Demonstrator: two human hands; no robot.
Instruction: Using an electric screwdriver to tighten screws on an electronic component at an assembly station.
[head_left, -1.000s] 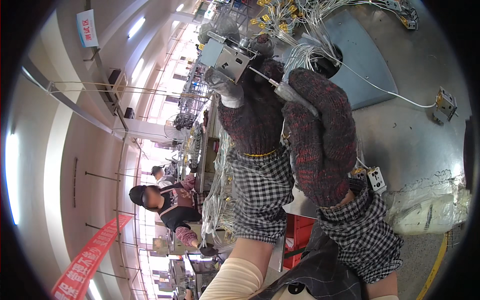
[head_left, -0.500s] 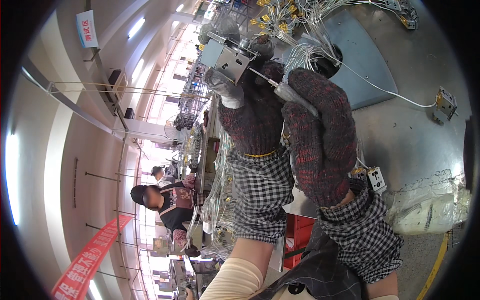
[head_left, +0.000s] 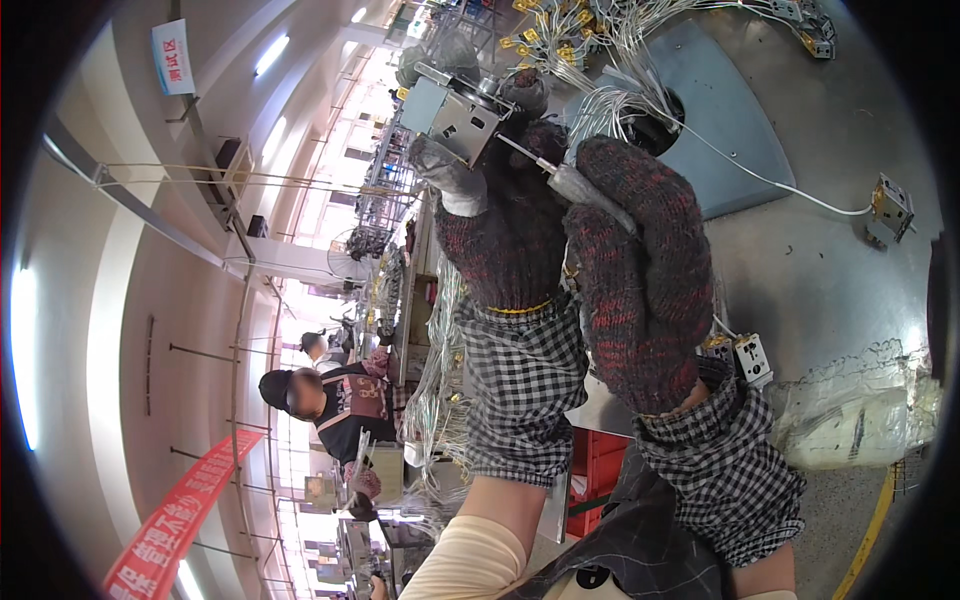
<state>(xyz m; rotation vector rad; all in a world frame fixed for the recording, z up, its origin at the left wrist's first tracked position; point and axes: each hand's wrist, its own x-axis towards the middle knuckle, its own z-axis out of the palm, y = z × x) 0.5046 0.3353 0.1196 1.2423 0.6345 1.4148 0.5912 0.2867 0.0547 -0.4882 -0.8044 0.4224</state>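
Observation:
My left hand (head_left: 505, 225), in a dark knitted glove with grey-wrapped fingertips, holds up a small metal switch box (head_left: 462, 125). The box is boxy and silvery, with slots in its side and a round part on top. A thin white tube (head_left: 522, 151) runs from its lower right corner to my right hand (head_left: 645, 265). My right hand's gloved fingers are closed around the tube's end, and the grip hides where it goes on. Both of my forearms wear black-and-white checked sleeves.
A grey plate (head_left: 735, 130) lies on the metal table (head_left: 840, 270), with bundled white tubes (head_left: 625, 105) at its hole. Another small metal box (head_left: 891, 210) lies at the right, joined to a white tube. Red bins (head_left: 597, 470) sit below. A co-worker (head_left: 345, 405) stands at the left.
My hands and the switch box stay almost in place. In the background the co-worker's arm and the pale strands by it have shifted slightly left.

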